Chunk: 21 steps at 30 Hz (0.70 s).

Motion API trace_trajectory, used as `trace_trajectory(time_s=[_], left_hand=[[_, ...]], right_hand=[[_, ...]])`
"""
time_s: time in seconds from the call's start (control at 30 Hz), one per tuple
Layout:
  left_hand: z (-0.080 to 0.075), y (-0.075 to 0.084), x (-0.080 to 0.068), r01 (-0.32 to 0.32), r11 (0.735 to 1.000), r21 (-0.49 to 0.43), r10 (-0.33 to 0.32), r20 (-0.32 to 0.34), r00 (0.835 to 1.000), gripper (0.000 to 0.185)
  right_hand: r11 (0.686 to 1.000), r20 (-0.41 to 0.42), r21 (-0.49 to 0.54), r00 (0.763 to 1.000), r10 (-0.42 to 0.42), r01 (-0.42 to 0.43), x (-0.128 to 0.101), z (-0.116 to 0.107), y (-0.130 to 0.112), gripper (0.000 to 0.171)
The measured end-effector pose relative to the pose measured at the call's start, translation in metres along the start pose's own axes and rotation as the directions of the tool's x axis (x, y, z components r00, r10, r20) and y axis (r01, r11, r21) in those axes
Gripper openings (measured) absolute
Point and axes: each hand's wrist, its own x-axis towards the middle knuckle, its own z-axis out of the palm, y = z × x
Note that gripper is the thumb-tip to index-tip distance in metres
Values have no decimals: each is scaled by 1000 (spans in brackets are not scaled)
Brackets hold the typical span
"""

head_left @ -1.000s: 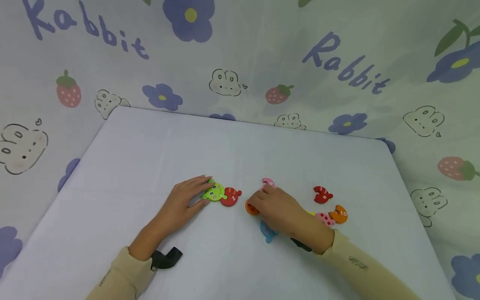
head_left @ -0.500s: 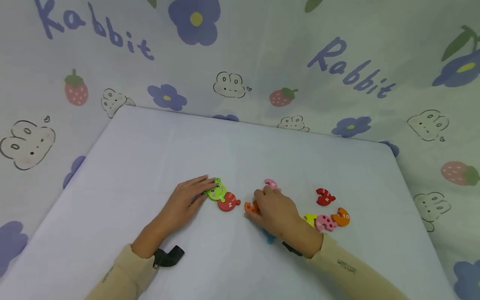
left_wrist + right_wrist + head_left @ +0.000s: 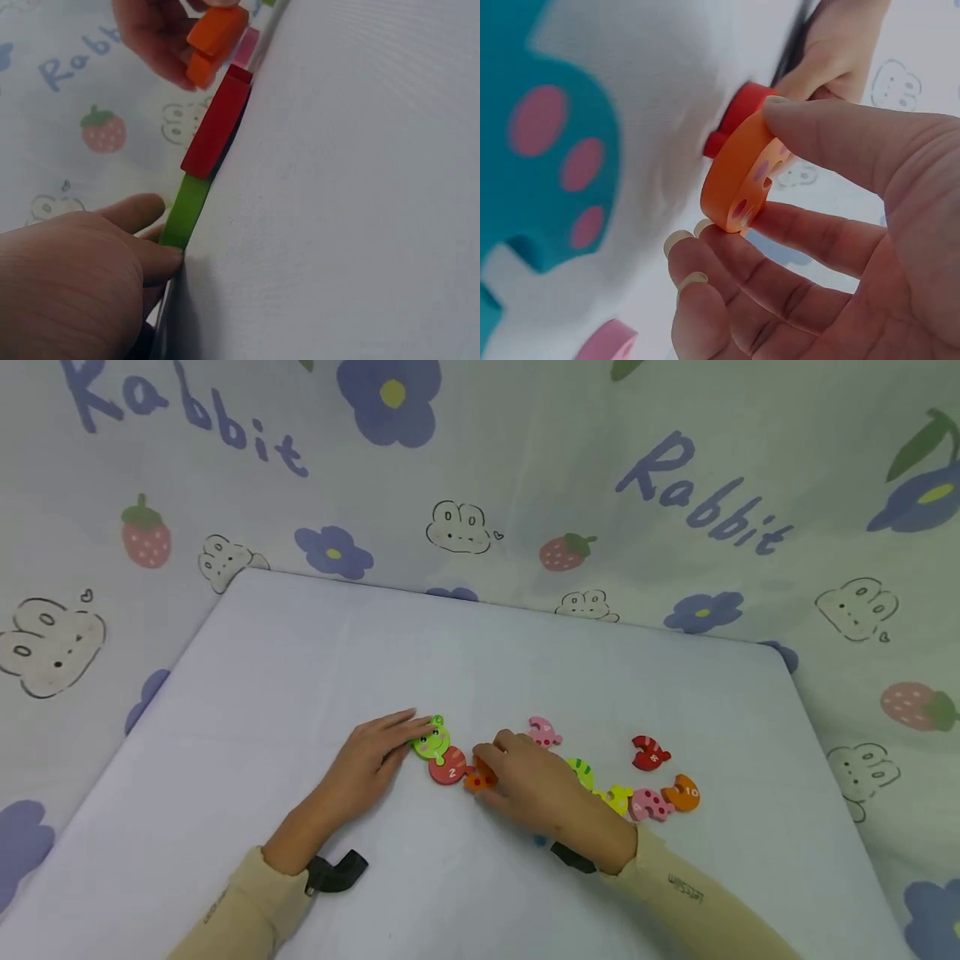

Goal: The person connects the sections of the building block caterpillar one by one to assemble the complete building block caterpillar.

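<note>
A green smiling animal-head puzzle piece point(image 3: 432, 742) lies on the white table, linked to a red piece marked 2 point(image 3: 447, 766). My left hand point(image 3: 373, 750) holds the green piece's left side, thumb at its edge and fingers over its top. My right hand point(image 3: 534, 782) pinches an orange spotted puzzle piece point(image 3: 739, 180) between thumb and fingers. In the right wrist view this orange piece is tilted, close to the red one. From the left wrist, the orange piece appears raised at the red piece's far end; whether they touch I cannot tell.
A pink piece marked 4 point(image 3: 543, 732) lies beyond my right hand. Green striped point(image 3: 581, 772), yellow point(image 3: 618, 799), pink spotted point(image 3: 651, 805) and orange 10 point(image 3: 682, 794) pieces lie rightward, near a red piece point(image 3: 650, 753). A blue spotted piece point(image 3: 562, 150) is mostly hidden under my right arm.
My right hand has moved left with the orange piece, up to the red 2 piece. The green and red pair has turned slightly, its red end nearer me. My left hand has stayed on the green piece.
</note>
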Motion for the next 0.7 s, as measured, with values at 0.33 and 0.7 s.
trace_trajectory(time_s=[0.33,0.7], left_hand=[[1,1,-1,-6,1000,2,6,-12,1000,46],[2,4,0,21,1000,-12,-21,-12,1000,46]], right_hand=[[1000,-8,-22,1000,-12,11,6,1,-5,52],[1000,45,-17,999,21,-20,12,7,-11,47]])
